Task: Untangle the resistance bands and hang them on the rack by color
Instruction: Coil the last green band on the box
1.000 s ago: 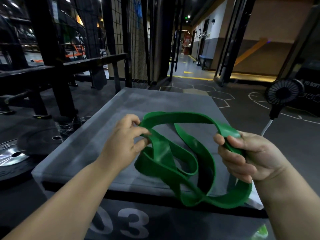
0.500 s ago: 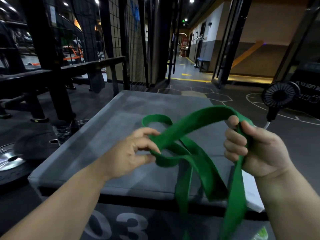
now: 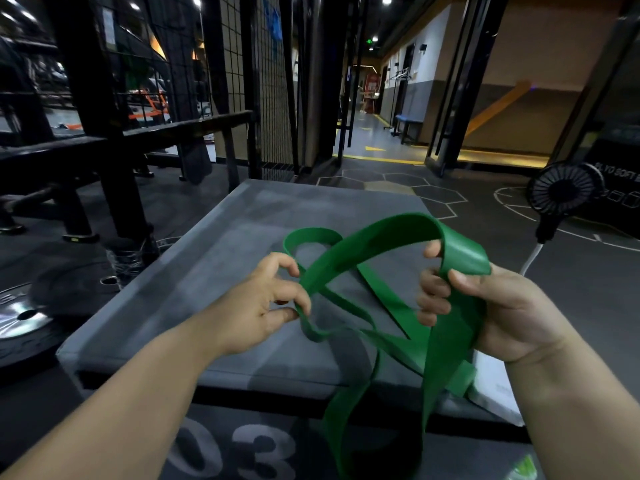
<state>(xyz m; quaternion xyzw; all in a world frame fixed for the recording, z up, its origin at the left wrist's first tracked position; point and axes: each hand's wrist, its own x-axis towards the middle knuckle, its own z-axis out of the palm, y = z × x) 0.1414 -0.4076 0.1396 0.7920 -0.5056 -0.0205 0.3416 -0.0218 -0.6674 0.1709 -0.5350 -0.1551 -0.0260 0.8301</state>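
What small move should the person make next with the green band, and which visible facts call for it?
Probably draw the left hand leftward, away from the right hand, to open the crossing. The green band crosses itself between them; the left pinches one strand, the right grips a fold.

A single camera sits on the person's head and looks forward and down along both forearms. It is close in: the left hand [image 3: 256,306] and right hand [image 3: 498,317], both holding the green band [image 3: 381,242], fill the lower middle above the grey box [image 3: 225,258]. The wide lens also takes in the corridor [image 3: 367,129] far ahead, a black frame [image 3: 93,98] on the left and a fan [image 3: 564,194] on the right
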